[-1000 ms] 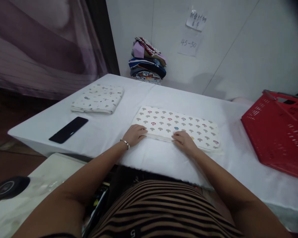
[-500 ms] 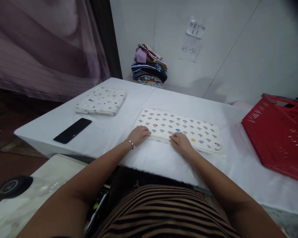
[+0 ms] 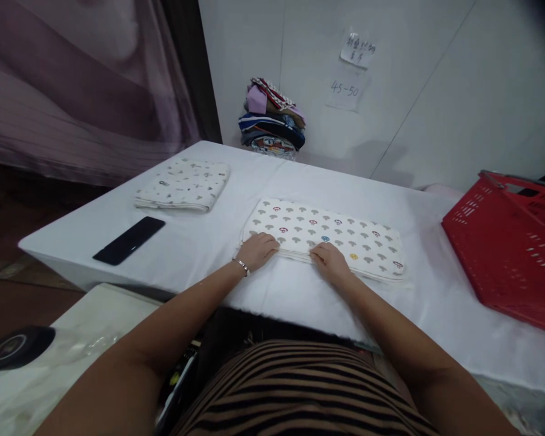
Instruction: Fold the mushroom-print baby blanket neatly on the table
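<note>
A folded white cloth with a mushroom print (image 3: 345, 233) lies flat in front of me on the white-covered table (image 3: 195, 254). My left hand (image 3: 258, 251), with a bracelet at the wrist, has its fingers pinched on the near edge of that cloth, left of its middle. Farther right along the same edge, my right hand (image 3: 330, 261) also pinches the layers between thumb and fingers. Several layers show along the near side. A second folded white cloth with small prints (image 3: 184, 184) rests at the table's left.
A black phone (image 3: 129, 240) lies near the left table edge. On the right stands a red perforated basket (image 3: 504, 248). Behind the table is a stack of folded fabrics (image 3: 272, 121) against the wall, below and left of paper signs (image 3: 345, 91). A white surface (image 3: 104, 321) is at lower left.
My left hand has shifted slightly right along the near edge of the mushroom-print cloth. My right hand has hardly moved.
</note>
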The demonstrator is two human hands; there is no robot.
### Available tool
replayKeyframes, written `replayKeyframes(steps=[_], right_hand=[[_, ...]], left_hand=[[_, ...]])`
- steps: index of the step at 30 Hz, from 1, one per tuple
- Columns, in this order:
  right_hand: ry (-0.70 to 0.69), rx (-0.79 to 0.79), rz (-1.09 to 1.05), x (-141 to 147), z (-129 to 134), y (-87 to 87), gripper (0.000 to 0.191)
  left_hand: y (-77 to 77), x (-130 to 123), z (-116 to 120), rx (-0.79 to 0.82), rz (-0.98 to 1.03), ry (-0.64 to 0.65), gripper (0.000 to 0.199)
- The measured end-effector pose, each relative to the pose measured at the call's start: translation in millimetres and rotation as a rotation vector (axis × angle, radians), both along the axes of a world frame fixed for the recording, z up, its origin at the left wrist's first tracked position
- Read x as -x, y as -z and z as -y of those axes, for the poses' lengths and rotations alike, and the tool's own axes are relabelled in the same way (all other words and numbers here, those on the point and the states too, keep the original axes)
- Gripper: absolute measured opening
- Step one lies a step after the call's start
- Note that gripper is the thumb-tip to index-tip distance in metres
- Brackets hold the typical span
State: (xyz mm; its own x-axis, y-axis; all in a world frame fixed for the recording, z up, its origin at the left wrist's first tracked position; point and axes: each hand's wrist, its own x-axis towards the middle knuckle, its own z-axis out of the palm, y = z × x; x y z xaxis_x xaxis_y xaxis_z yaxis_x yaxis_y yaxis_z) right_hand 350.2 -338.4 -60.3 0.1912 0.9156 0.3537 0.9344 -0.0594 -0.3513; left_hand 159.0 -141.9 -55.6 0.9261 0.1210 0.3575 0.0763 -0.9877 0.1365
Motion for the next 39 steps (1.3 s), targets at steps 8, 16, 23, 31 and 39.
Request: replayKeyframes(steps=[8, 16, 23, 31, 39], right_hand=[[-0.009, -0.018, 0.088, 2, 2, 1.1, 0.023], [-0.034, 0.017, 0.231, 5, 4, -0.7, 0.026], [-0.034, 0.035, 0.182, 4, 4, -2.5, 0.024], [-0.026, 0.095, 0.182, 3, 0, -4.8, 0.023], [-0.035, 0.112, 0.257, 5, -1, -7.3, 0.024]], left_hand=[[1.5, -7, 1, -0.165, -0.04, 0.007, 0.023], [5.4, -4, 1, -0.178, -0.029, 0.003, 0.021], [-1.3, -3, -2, -0.052, -0.064, 0.039, 0.024], [-2.6, -7, -3, -0.087, -0.12, 0.017, 0.027], [-5.8, -8, 3, -0.194, -0.14, 0.01, 0.024]])
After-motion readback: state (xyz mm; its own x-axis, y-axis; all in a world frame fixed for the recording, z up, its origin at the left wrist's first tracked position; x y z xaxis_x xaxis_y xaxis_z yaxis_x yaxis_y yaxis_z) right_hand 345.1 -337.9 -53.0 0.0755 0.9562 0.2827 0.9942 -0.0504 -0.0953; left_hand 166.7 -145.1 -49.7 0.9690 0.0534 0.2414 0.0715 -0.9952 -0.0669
